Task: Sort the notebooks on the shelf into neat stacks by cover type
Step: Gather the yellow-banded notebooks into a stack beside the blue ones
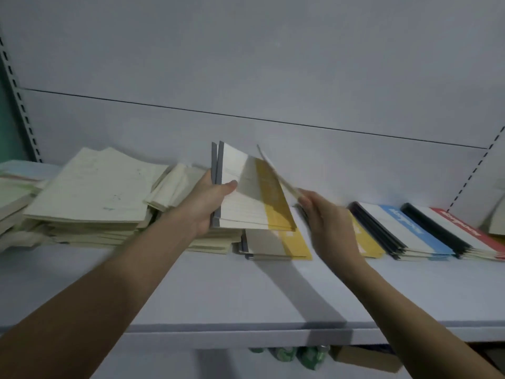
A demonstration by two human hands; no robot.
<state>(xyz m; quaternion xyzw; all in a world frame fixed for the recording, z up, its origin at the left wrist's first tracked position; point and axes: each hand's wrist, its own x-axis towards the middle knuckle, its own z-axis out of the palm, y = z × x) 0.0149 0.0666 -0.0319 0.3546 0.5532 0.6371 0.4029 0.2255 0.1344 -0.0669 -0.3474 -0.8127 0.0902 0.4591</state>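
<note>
Holding two grey-spined, yellow-banded notebooks [254, 203], the left hand [207, 206] grips them; the right hand [325, 220] pinches a blurred cover. Cream paper piles [90, 192] crowd the white shelf's [218, 291] left end. Blue-banded [404, 228] and red-banded stacks [464, 228] lie near its right end.

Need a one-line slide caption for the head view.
Left hand grips yellow-banded notebooks while right hand peels one off, above sorted stacks on the shelf.

A: Stacks counted on the shelf [191, 291]?
B: Two yellow-banded stacks [278, 246], one blue-banded stack [410, 228], one red-banded stack [464, 228]. Cream notebooks [90, 192]: count not determinable. Two hands seen.
</note>
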